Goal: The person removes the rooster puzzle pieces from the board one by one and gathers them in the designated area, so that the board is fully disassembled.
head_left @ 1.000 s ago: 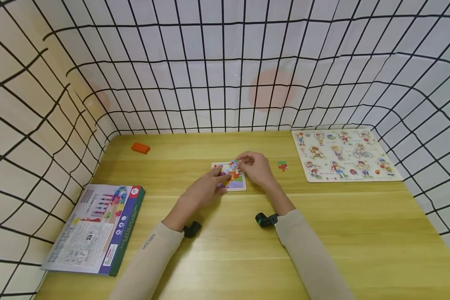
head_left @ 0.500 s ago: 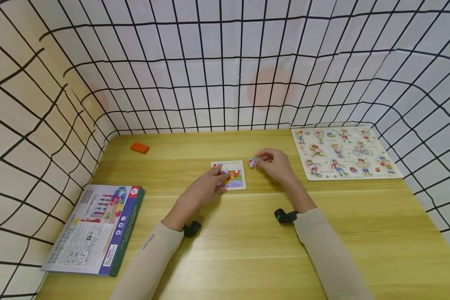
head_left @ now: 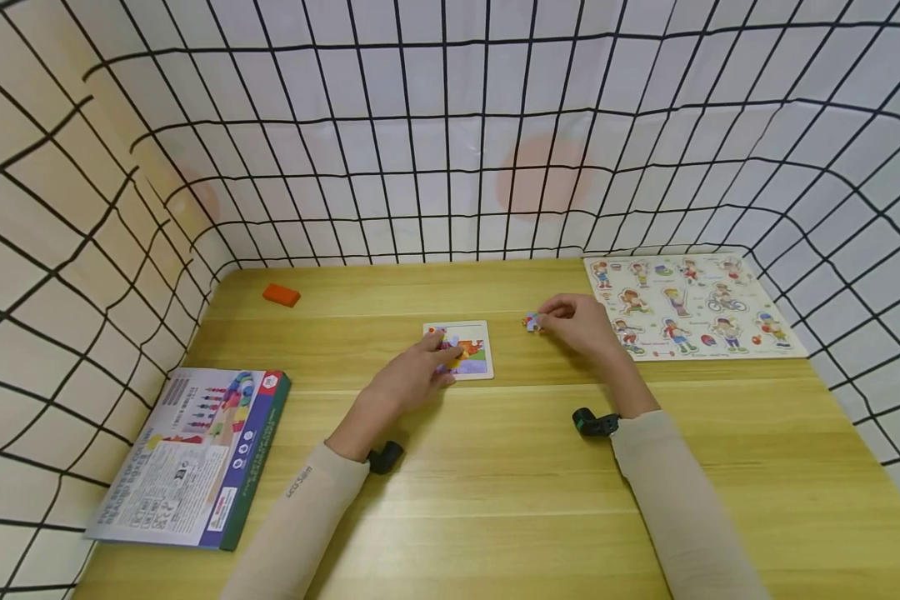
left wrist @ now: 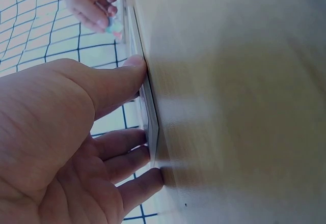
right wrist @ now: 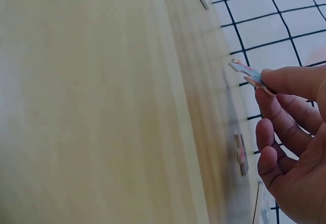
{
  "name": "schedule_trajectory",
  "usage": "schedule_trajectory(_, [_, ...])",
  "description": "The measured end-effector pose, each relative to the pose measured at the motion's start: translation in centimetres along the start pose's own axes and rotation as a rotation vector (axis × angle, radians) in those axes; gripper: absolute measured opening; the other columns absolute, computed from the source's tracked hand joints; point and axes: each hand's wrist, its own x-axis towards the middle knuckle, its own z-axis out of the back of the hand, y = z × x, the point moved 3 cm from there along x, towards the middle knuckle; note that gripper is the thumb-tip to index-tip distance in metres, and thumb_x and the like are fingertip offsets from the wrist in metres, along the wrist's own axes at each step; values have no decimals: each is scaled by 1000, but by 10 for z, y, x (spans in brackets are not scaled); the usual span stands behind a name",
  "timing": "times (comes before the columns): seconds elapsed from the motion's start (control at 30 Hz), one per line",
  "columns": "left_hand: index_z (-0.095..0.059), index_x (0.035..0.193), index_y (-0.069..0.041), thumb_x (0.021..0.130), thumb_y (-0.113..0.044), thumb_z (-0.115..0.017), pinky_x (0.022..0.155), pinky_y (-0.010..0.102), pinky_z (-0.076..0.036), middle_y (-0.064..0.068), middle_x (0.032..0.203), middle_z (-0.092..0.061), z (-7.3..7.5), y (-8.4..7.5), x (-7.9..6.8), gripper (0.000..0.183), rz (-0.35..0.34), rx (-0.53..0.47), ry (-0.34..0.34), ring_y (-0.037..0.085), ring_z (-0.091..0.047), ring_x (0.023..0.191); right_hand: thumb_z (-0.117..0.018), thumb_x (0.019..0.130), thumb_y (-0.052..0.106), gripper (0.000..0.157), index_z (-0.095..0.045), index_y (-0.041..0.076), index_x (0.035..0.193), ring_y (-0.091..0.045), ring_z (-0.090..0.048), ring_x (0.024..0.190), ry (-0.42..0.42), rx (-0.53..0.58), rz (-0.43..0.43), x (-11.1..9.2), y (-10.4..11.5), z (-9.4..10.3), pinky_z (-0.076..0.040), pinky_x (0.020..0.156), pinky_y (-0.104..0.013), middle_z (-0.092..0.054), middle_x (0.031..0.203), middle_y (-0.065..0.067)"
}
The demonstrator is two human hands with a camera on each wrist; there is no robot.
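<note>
A small square jigsaw board (head_left: 478, 367) with a white border and a bright picture lies on the wooden table. My left hand (head_left: 412, 375) rests over its left part, thumb and fingertips pressing on it with the fingers fairly straight. In the left wrist view the board (left wrist: 148, 107) shows edge-on under the thumb. To the right of the board, my right hand (head_left: 581, 325) pinches a blue and red jigsaw piece (head_left: 531, 322) between thumb and forefinger. The right wrist view shows this piece (right wrist: 249, 75) raised, and a second jigsaw piece (right wrist: 241, 155) lying on the table.
A white picture board (head_left: 708, 312) with cartoon children lies at the back right, partly behind the right hand. An orange block (head_left: 281, 295) is at the back left. A boxed toy (head_left: 187, 458) lies front left. Black wire mesh (head_left: 450, 150) surrounds the table.
My right hand has lifted the jigsaw piece off the board and carried it to the right, now covering the loose piece in the head view. The left hand has stayed on the board.
</note>
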Motion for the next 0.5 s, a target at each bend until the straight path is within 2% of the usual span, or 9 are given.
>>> schedule_trajectory(0.2, [-50,154,-19,104,-30,-62,121,47,-39,21,167,-30,0,0,0,53,27,11,36,40,-39,150,-70,99,30,25,-75,10,112,-27,-65,98,12,-42,-15,2,-7,3,-52,90,-42,-74,108,-13])
schedule_trajectory(0.37, [-51,154,-18,104,-30,-63,121,48,-39,21,167,-30,0,0,0,53,23,5,31,40,-38,150,-69,99,29,26,-76,7,112,-26,-65,94,3,-83,-12,2,-7,2,-51,85,-38,-74,105,-13])
schedule_trajectory(0.5, [-52,153,-17,104,-29,-63,121,48,-39,22,166,-32,-1,0,0,52,12,2,16,41,-39,150,-68,100,27,27,-75,5,115,-28,-65,96,11,-81,-18,1,-5,1,-52,87,-41,-73,106,-14])
